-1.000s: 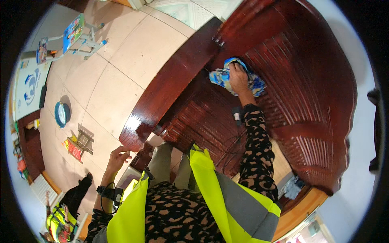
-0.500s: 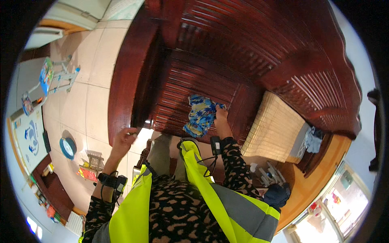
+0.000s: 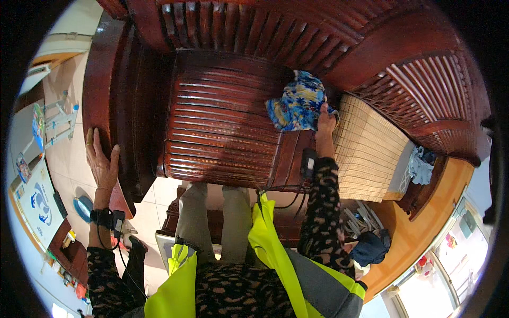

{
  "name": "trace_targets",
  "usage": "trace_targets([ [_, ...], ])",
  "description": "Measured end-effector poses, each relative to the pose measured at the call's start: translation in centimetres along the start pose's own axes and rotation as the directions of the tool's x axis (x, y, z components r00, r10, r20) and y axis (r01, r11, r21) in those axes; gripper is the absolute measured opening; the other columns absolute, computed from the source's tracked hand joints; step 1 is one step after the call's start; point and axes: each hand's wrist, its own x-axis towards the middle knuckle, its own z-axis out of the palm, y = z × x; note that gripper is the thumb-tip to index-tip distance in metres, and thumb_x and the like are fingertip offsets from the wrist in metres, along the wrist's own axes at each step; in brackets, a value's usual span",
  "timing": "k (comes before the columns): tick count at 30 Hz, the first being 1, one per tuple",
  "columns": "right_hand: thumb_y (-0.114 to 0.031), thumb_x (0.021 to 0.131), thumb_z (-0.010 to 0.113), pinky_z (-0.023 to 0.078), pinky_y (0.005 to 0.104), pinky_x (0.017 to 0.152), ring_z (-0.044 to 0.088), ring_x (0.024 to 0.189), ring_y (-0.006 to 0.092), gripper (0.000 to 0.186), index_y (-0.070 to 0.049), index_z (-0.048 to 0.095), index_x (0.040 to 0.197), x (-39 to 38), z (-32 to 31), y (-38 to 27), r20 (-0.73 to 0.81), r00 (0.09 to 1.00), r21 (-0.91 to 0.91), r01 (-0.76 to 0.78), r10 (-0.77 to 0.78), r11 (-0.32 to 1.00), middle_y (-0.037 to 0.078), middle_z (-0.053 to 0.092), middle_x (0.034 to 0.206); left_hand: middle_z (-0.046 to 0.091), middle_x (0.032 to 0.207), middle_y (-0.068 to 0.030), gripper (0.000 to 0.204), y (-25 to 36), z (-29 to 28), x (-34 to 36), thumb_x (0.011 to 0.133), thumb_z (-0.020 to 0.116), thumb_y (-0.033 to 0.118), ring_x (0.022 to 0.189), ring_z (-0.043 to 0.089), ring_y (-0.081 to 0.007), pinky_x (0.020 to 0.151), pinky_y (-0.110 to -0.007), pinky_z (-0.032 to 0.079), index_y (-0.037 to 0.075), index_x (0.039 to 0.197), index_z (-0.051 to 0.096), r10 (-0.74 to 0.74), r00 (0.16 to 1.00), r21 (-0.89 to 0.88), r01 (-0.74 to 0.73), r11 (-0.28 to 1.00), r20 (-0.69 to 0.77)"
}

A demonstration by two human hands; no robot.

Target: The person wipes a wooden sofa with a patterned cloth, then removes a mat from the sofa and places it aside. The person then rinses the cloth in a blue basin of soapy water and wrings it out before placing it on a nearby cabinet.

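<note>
My left hand [image 3: 102,164] lies on the broad dark red wooden armrest [image 3: 101,95] of a bench, its fingers stretched out and a ring on one of them. My right hand [image 3: 325,126] grips a crumpled cloth [image 3: 298,103] with a blue, white and yellow palm-tree print. The cloth touches the slatted wooden seat [image 3: 217,116], toward its right end and near the backrest. Part of it is hidden behind my right fingers. Both wrists carry small black devices with cables.
A woven straw mat [image 3: 366,148] covers the seat on the right, with a light blue cloth [image 3: 420,164] at its end. The slatted backrest [image 3: 244,32] rises ahead. A dark fabric item [image 3: 371,248] sits at lower right. At left stand a folding chair [image 3: 59,124] and a blue basin [image 3: 82,208].
My right hand has moved the cloth right and farther over the seat. My left hand has gone from the air onto the armrest. The view has come closer to the bench.
</note>
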Motion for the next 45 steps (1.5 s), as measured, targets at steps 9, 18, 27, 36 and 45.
trace_targets([
  [9,-0.078,0.081,0.045,0.022,0.0619,0.108,0.017,0.139,0.0502,0.099,-0.011,0.023,0.151,1.1,6.9,2.3,-0.098,0.931,-0.203,0.326,-0.351,0.923,0.03,0.011,0.153,0.027,0.152,-0.016,0.074,-0.4,2.2,-0.6,0.088,0.059,0.029,0.137,0.029,-0.0373,0.111,-0.051,0.019,0.011,0.15,0.024,-0.021,0.998,0.071,0.025,0.997,-0.055],
  [18,-0.07,0.081,0.053,0.024,0.0619,0.107,0.023,0.135,0.0537,0.098,-0.008,0.021,0.151,-2.0,18.4,0.5,-0.256,0.718,-0.498,0.476,-0.648,0.725,0.036,0.016,0.15,0.03,0.148,-0.0227,0.074,0.3,2.1,-0.3,0.088,0.059,0.028,0.134,0.03,-0.0396,0.109,-0.048,0.022,0.006,0.149,0.024,-0.064,0.998,0.023,0.064,0.998,-0.014],
  [27,-0.05,0.078,0.061,0.04,0.0465,0.095,0.048,0.116,0.039,0.088,-0.001,0.032,0.145,-18.1,33.5,-7.8,0.18,0.521,-0.326,0.832,-0.834,0.449,0.027,0.036,0.145,0.029,0.149,-0.0242,0.077,-0.2,2.0,-0.5,0.084,0.063,0.025,0.136,0.028,-0.0409,0.111,-0.048,0.019,0.002,0.148,0.026,-0.072,0.997,-0.068,0.071,0.995,-0.015],
  [36,-0.031,0.078,0.062,0.04,0.0417,0.096,0.047,0.117,0.0257,0.061,-0.014,0.05,0.135,-15.0,31.2,-5.2,0.521,0.05,-0.067,0.998,-0.852,0.017,0.007,0.038,0.149,0.031,0.147,-0.0245,0.074,-0.5,1.9,-0.8,0.087,0.062,0.027,0.134,0.031,-0.0401,0.111,-0.047,0.022,0.002,0.147,0.028,-0.027,1.0,-0.061,0.027,0.998,-0.007],
  [45,-0.038,0.076,0.07,0.047,0.05,0.091,0.049,0.114,0.04,0.06,-0.014,0.055,0.129,-5.5,11.6,-0.1,0.376,0.493,-0.553,0.799,-0.785,0.238,0.014,0.047,0.137,0.026,0.151,-0.023,0.073,-0.2,1.4,-0.5,0.086,0.062,0.022,0.137,0.028,-0.0409,0.113,-0.048,0.021,0.004,0.148,0.026,-0.046,0.999,-0.044,0.046,0.998,0.013],
])
